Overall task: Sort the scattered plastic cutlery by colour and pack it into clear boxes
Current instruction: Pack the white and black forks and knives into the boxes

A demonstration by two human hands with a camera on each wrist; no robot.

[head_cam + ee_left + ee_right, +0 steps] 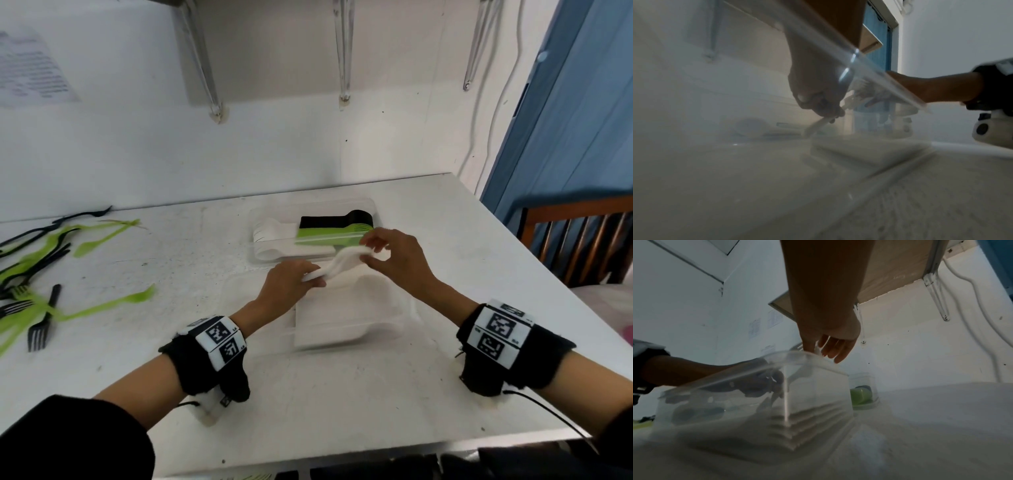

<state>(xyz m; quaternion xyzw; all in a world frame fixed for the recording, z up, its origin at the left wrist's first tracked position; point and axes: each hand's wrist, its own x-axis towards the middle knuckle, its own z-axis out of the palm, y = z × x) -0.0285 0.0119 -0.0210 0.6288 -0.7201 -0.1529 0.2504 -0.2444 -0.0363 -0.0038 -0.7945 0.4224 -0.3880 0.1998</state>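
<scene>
Both hands hold one small bunch of white plastic cutlery (337, 265) above the near clear box (394, 329). The left hand (289, 286) pinches the lower end of the bunch between thumb and fingers; in the left wrist view that grip (818, 100) is clenched round the white handles, seen blurred through the box wall. The right hand (394, 260) pinches the upper end with thumb and fingertips, its other fingers loosely spread; the right wrist view shows those fingers (835, 348) hanging just over the box rim. The bunch slants, higher at the right grip, lower at the left.

Directly below the two grips, the near box holds a flat stack of white cutlery (329, 322). Just beyond the right grip stands a second clear box (255, 253) with white, green and black cutlery laid in separate stacks. Well to the left of the left grip, loose green cutlery (113, 305) and black forks (42, 329) lie scattered on the white bench (342, 404).
</scene>
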